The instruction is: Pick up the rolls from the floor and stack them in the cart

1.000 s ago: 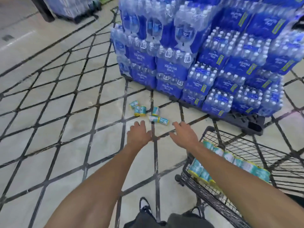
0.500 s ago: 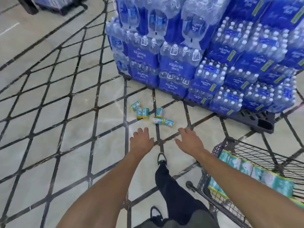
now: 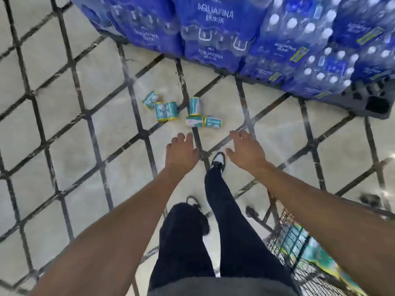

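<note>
Six teal rolls (image 3: 183, 112) lie loose on the tiled floor (image 3: 64, 135), at twelve o'clock from both hands and apart from them. The left hand (image 3: 181, 151) and right hand (image 3: 245, 150) reach forward, fingers spread, holding nothing. The cart (image 3: 284, 238) stands at five o'clock, more rolls inside it.

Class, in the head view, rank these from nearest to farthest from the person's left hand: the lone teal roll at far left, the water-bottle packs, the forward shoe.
From the left hand:
1. Forward shoe, just right.
2. Lone teal roll, ahead-left on floor.
3. Water-bottle packs, beyond the rolls.
</note>
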Motion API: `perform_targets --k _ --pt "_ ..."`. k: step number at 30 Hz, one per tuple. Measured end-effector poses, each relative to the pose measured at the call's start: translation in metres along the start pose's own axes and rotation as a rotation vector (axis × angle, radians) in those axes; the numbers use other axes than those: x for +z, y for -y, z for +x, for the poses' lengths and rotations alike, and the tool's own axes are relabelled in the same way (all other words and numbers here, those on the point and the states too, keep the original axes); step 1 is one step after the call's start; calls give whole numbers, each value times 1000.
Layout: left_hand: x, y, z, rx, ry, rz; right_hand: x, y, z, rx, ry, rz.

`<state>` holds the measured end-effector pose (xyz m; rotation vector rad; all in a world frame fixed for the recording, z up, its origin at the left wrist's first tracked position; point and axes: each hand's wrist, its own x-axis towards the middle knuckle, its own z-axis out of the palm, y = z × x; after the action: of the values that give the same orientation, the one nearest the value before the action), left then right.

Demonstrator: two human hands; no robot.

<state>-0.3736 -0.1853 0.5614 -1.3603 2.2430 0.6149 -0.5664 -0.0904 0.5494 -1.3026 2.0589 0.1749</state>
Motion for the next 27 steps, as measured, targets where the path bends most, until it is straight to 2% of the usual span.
perform_targets --k 7,16,18,21,24,27 --pt "133 33 194 43 139 31 100 -30 195 21 94 -62" --pt "343 76 435 133 162 238 293 -80 442 -49 86 -132" --pt "376 85 467 149 130 285 328 -89 479 -71 113 -161" --pt "410 101 495 222 -62 376 366 -99 514 -99 105 -227" --pt "424 118 514 306 -194 417 377 -108 534 -103 17 -264" --pt "420 127 538 391 -226 417 371 -113 547 -110 -17 -245"
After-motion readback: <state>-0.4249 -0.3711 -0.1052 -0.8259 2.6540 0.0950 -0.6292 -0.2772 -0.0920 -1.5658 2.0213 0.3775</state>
